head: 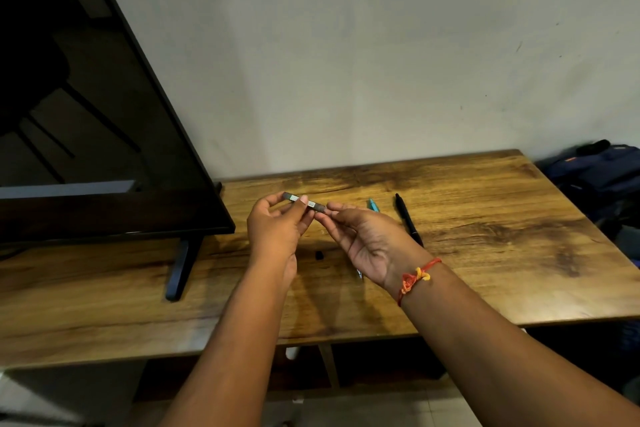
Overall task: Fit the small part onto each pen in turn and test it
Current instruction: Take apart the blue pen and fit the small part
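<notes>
Above the wooden table [485,253] I hold a dark pen [304,202] with a white label, lying roughly level. My left hand [277,229] pinches its left part between thumb and fingers. My right hand [367,243] pinches its right end with the fingertips. A small black part [319,255] lies on the table below my hands. To the right, a black pen [409,221] rests on the table, and a blue pen [373,204] shows behind my right hand, mostly hidden by it; a pen tip [360,274] pokes out under my right palm.
A large dark screen [86,114] on a black foot [180,267] fills the left side of the table. A plain wall stands behind. A dark blue bag [599,177] lies off the table's right edge. The table's front edge runs below my forearms.
</notes>
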